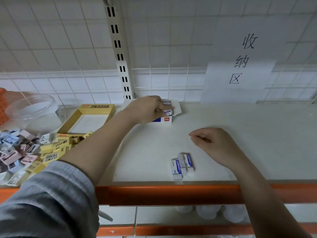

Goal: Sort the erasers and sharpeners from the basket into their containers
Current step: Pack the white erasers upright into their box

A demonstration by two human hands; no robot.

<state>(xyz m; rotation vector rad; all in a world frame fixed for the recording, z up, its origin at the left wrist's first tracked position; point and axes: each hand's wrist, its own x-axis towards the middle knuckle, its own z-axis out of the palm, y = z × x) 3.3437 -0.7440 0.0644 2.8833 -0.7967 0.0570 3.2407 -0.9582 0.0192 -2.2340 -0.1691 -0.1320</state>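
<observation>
Left hand (pixel 147 109) reaches over the white Deli eraser box (pixel 165 115), fingers (pixel 163 107) pinching an eraser (pixel 169 112) into it. Right hand (pixel 211 141) rests loosely curled, empty; three blue-sleeved erasers (pixel 182 165) lie just below its fingers.

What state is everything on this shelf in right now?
Small white-and-blue cardboard eraser box: open, flaps up, partly filled.
Left hand: pinches a white-and-blue eraser in that box.
Right hand: loosely curled, empty.
Three loose white-and-blue sleeved erasers: lying flat.
Yellow cardboard box: open, empty.
Clear plastic jar: lidless.

Left hand (pixel 147 109) pinching eraser (pixel 167 112) in white box (pixel 163 119).
</observation>
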